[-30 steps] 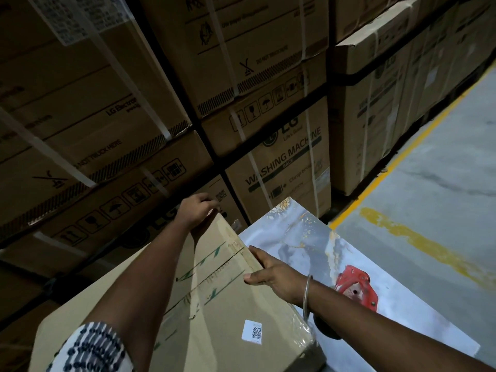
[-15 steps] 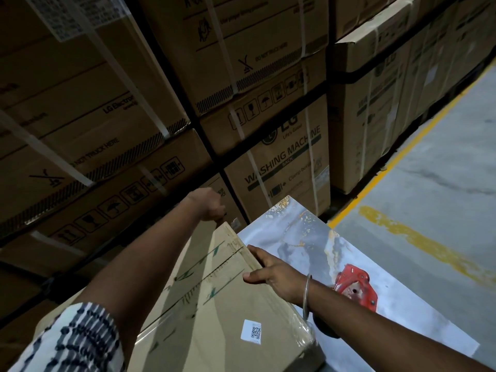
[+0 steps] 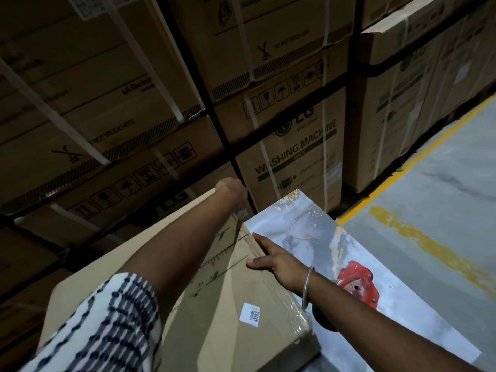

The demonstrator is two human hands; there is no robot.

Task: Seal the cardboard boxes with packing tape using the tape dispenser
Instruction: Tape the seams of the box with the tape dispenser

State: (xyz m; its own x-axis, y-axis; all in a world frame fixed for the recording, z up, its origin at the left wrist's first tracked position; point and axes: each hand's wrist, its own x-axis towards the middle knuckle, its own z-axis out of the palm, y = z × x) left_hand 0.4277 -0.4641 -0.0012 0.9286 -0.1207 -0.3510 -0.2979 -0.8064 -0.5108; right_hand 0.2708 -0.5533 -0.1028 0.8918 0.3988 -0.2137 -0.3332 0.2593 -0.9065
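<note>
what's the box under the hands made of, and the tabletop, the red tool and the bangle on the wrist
Box: brown matte corrugated cardboard, going by its layered edge; glossy clear tape wraps one corner.
Tabletop: glossy, marble-patterned grey with gold veins; real stone or laminate, can't tell.
Tape dispenser: red with a slight sheen, painted metal or plastic; unclear.
Bangle: thin, silvery, shiny, probably metal.

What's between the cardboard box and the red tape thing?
The person's right hand and wrist, with a metal bangle, cross between the cardboard box and the red tape dispenser, over the marbled table; head view.
</note>
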